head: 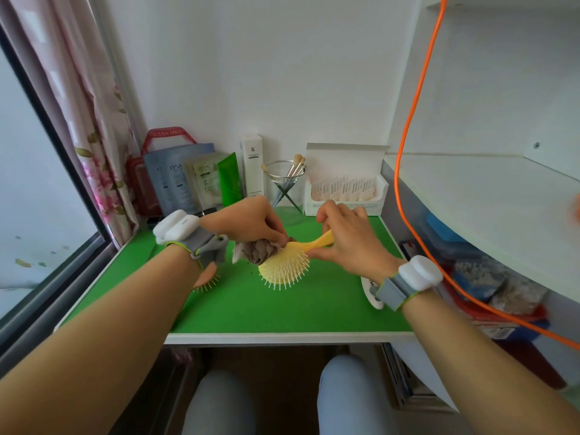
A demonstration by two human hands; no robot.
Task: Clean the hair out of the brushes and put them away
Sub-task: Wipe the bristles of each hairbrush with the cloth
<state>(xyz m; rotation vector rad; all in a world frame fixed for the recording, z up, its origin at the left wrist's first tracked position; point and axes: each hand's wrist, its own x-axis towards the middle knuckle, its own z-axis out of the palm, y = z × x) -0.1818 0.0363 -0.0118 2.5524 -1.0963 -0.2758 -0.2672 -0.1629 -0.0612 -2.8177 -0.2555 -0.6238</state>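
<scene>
The left hand (248,219) is curled tight round a crumpled grey-brown cloth (255,251) and presses it into the bristles at the top edge of the yellow brush (284,266). The right hand (348,243) is closed on that brush's handle, thumb along the underside, holding the brush tilted just above the green table top (282,312) with the bristles facing the camera. Both wrists wear a grey strap with a white block on it. Under the left wrist a second, pinkish brush (208,274) lies on the table, mostly hidden, with only part of its head and some pins showing. Under the right wrist lies a white oval object (372,291); what it is cannot be told. Behind the hands, against the wall, stands a clear glass cup (270,188) holding several make-up brushes (296,166), heads up and leaning right. Just right of it sits an open white carton (342,207), lid flipped back, filled with a row of upright pale sachets (342,186). Left of the cup stand a tall white box (252,166), a green tube (230,180), flat packets (179,177) and a red-handled bag (169,136). An orange cable (411,114) hangs down on the right.
</scene>
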